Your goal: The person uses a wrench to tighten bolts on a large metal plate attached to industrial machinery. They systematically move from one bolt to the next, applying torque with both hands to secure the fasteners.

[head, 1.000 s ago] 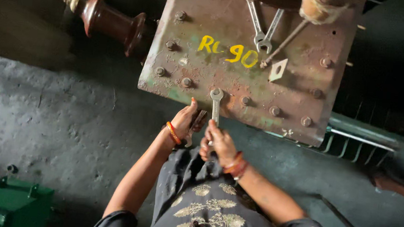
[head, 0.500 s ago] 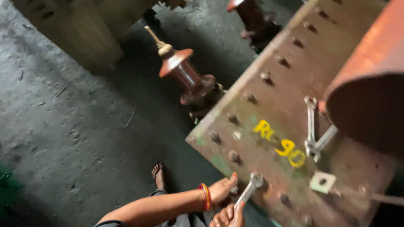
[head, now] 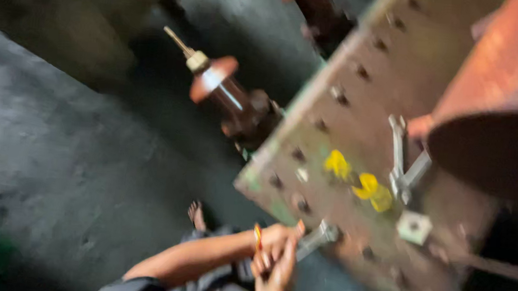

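Fingers (head: 274, 253) of both hands wrapped round spanner (head: 316, 238) handle, head on cover-plate (head: 359, 142) bolt.

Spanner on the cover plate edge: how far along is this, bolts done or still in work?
Done: cannot tell; the frame is blurred, though bolt heads sit along the rusty cover plate. In hand: the left hand and right hand both grip one spanner set on a fastener at the plate's near edge. Left: two more spanners lie unused on the plate beside a loose square washer.
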